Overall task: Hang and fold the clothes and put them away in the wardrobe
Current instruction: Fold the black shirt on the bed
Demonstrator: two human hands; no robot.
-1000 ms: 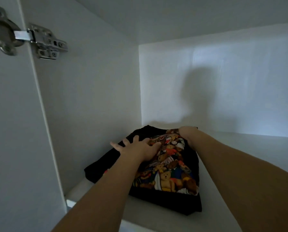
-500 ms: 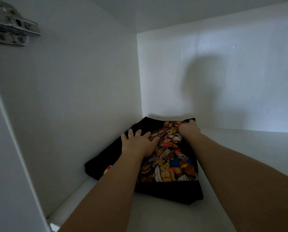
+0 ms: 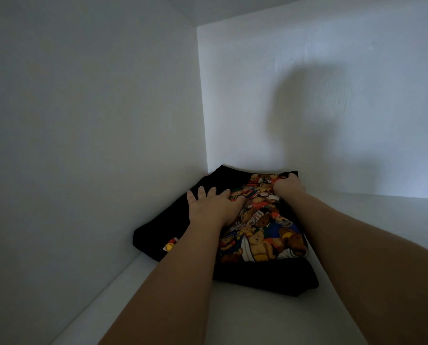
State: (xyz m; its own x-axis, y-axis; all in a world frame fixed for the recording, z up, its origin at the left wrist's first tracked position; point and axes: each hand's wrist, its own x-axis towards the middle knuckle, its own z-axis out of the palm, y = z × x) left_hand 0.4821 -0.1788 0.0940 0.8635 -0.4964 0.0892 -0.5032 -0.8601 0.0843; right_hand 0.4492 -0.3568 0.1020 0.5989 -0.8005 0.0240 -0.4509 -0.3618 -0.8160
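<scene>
Nearest the camera, two bare forearms enter from 6 o'clock and 4 o'clock and reach forward over a smooth white shelf [image 3: 245, 317], matte, in dim light.

At centre frame a folded black garment [image 3: 265, 277] lies flat on the shelf, roughly rectangular, soft knit-like cloth with a thick doubled front edge. Its top face carries a dense printed panel of brown teddy bears in red, blue, yellow and white. A small red-and-yellow patch shows on the black cloth at its 8 o'clock corner.

Left hand [image 3: 214, 206] rests palm-down on the garment at about 10 o'clock from the print's middle; fingers [image 3: 201, 191] straight and spread, pressing the cloth, gripping nothing.

Right hand [image 3: 289, 189] sits on the garment's far edge at 1 o'clock from the print's middle, fingers curled over into the fabric and bunching it; fingertips hidden behind the knuckles.

Garment's left edge lies just beside the plain white side wall [image 3: 91, 145] at 9 o'clock; its far edge lies close to the back panel [image 3: 332, 70] at 12 o'clock, in the rear left corner of the compartment.

Back panel: flat, faint vertical grain, with a soft rounded shadow [image 3: 315, 115] cast on it at 1 o'clock.
</scene>
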